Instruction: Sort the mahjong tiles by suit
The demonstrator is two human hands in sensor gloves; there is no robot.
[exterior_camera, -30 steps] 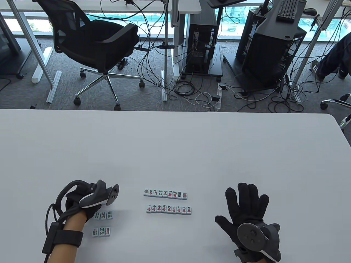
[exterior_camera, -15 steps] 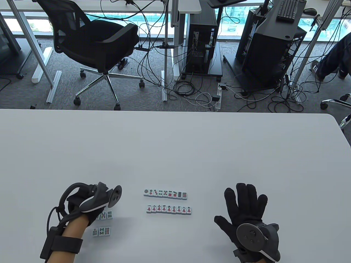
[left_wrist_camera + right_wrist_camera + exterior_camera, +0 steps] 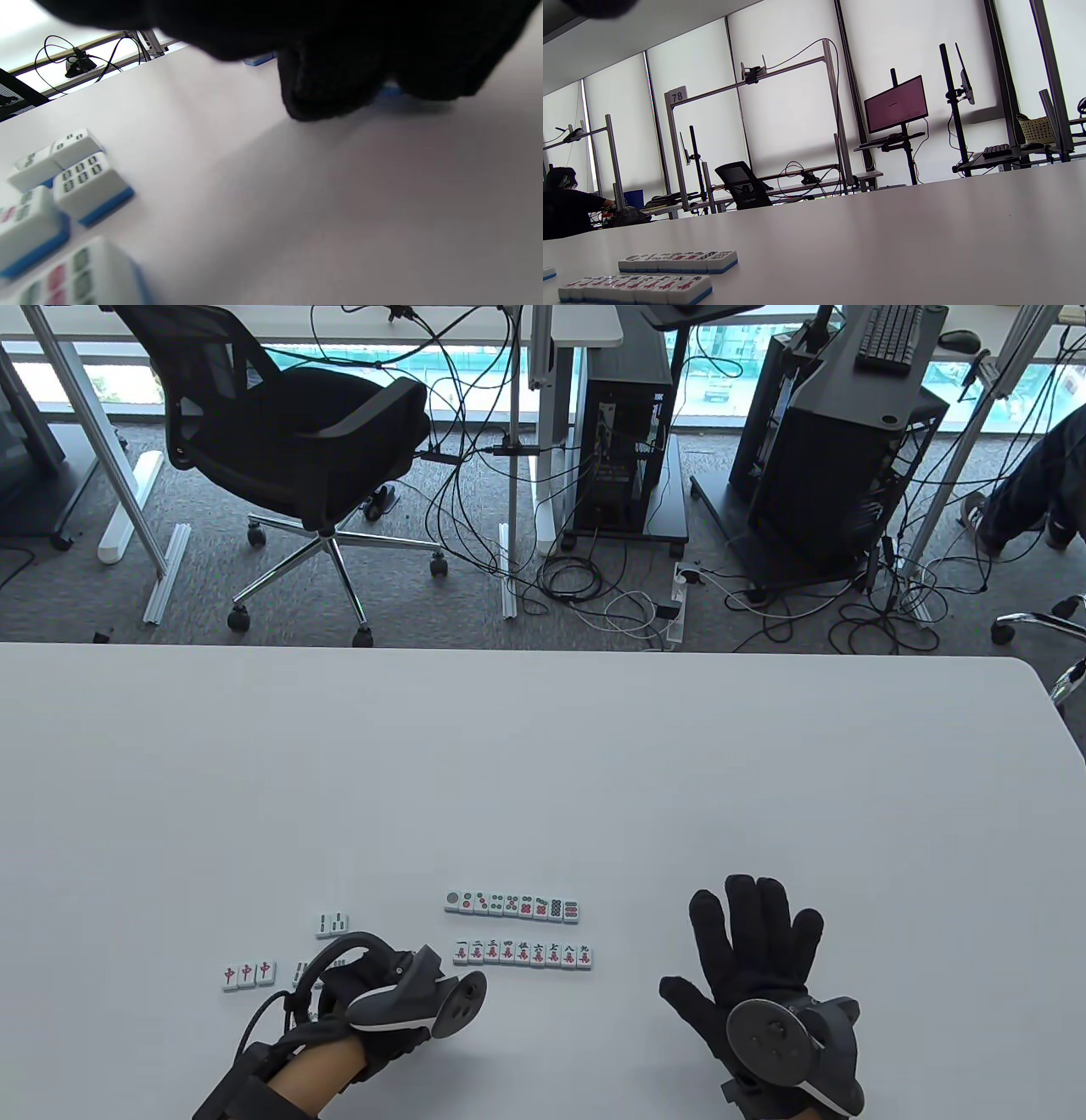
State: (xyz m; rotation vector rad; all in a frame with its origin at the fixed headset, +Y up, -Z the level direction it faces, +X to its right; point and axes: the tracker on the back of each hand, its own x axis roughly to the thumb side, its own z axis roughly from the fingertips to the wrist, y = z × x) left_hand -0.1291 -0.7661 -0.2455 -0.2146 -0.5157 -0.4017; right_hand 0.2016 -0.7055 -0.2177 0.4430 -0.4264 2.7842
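On the white bench (image 3: pixel 543 763), three red 中 tiles (image 3: pixel 248 973) and loose bamboo tiles (image 3: pixel 332 924) at the left remain unsorted beside the left hand (image 3: pixel 386 1005); whether its fingers hold a tile I cannot tell. The circle row (image 3: pixel 512 904) and the character row (image 3: pixel 522 955), reading 一 to 九, look complete. The right hand (image 3: pixel 764 976) lies flat, fingers spread; a sign in the right wrist view reads 78 (image 3: pixel 677 95).

Beyond the white desk (image 3: pixel 543 746), grey carpet (image 3: pixel 76 585) carries tangled cables (image 3: pixel 594 594), a black mesh office chair (image 3: pixel 288 449) and two black computer towers (image 3: pixel 624 449). Bright windows with drawn blinds (image 3: pixel 789 118) light the room; a monitor (image 3: pixel 896 103) stands on a pole.
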